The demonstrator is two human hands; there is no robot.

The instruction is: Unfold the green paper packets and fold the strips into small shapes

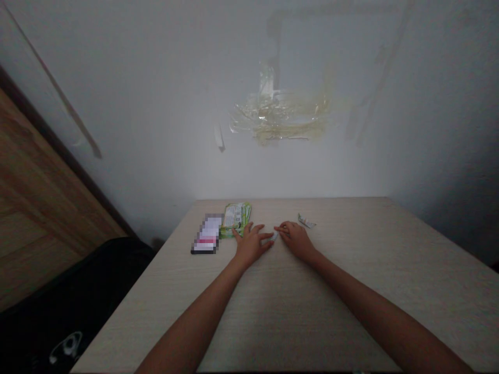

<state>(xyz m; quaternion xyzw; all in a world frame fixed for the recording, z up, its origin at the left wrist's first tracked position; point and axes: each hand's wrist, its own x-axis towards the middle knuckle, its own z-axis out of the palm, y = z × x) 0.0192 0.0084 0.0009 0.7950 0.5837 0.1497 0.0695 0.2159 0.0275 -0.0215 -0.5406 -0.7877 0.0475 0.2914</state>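
A small whitish piece, apparently folded paper [275, 236], is between my two hands just above or on the tabletop. My left hand [251, 245] has its thumb and index finger at the left side of the piece, with its other fingers spread toward the green packets. From the right, my right hand [297, 241] pinches the piece with its fingers bent together. Just beyond the right hand lies a folded, printed strip of paper or wrapper [306, 221]. The stack of green-and-white printed packets [236, 215] rests beyond my left hand, partly covered by its fingers.
A phone [209, 234] with a blurred-out screen lies left of the packets. The pale wooden table [249, 322] meets a wall [156, 130] bearing old clear tape [278, 117]. Black fabric [78, 291] and a wooden door or panel [31, 197] stand at left.
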